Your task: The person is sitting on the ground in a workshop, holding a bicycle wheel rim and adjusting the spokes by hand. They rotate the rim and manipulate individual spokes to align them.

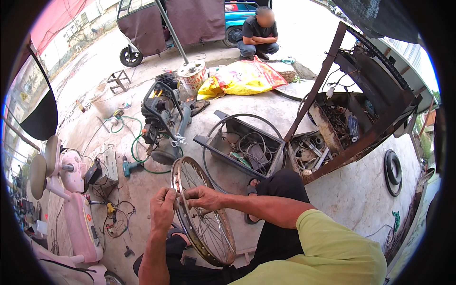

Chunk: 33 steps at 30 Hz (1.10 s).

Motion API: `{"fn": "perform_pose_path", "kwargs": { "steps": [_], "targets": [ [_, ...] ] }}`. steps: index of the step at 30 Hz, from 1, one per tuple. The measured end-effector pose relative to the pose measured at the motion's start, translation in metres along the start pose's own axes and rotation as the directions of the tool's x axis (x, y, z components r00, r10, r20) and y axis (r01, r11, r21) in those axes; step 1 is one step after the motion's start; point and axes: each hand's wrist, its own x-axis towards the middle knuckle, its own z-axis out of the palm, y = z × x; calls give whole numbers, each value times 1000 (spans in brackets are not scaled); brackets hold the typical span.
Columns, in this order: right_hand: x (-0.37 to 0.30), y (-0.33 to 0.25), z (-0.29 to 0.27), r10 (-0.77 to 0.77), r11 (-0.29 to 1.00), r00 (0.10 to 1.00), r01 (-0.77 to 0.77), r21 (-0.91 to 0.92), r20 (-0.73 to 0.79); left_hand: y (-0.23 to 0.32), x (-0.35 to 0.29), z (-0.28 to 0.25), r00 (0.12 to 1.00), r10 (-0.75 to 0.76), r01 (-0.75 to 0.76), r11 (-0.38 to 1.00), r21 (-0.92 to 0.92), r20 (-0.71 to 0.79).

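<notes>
Fingers: left hand point(163, 209) curled around the rim of the spoked wheel point(202, 213) from the 9 o'clock side; right hand point(204, 197) pinched closed at the rim, on a spoke end or nipple (too small to tell which).
Wheel: standing on edge between the knees, low centre of view, rusty rim tilted toward 5 o'clock, tyre off.
Wheel relative to fingers: rim passing straight between both hands, fingertips touching near its upper left arc; hub and most spokes below and toward 4 o'clock of the hands.
Risk, slipping: likely pinched or scraped fingertips if the grip slides along the rusty rim edge.
Risk, tipping: wheel held upright only by the hands and legs; letting go with the left could let it fall sideways.
Risk, small part: dropped nipple easily lost on cluttered concrete.
Around: open metal toolbox point(247, 147) at 12 o'clock of the hands, green cordless drill point(129, 166) at 10 o'clock, crouching person point(259, 35) far up.
</notes>
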Motion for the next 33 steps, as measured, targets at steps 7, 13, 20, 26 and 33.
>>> {"fn": "perform_pose_path", "kwargs": {
  "steps": [7,13,20,26,33],
  "targets": [
    [1,1,-1,-12,998,1000,10,61,25,2,0,1,1000,-7,7,1000,-5,-3],
    [0,0,0,8,995,1000,-9,102,18,1,0,2,1000,4,-4,1000,-25,7],
    [5,15,-11,50,988,991,-67,137,120,4,-1,2,1000,-8,8,1000,-1,14],
    [3,11,-9,84,987,990,-98,130,112,4,0,1,997,-73,74,994,-85,19],
    [3,11,-6,81,990,997,-81,115,-1,10,1,-24,950,-263,311,781,-542,165]
  ]
}}
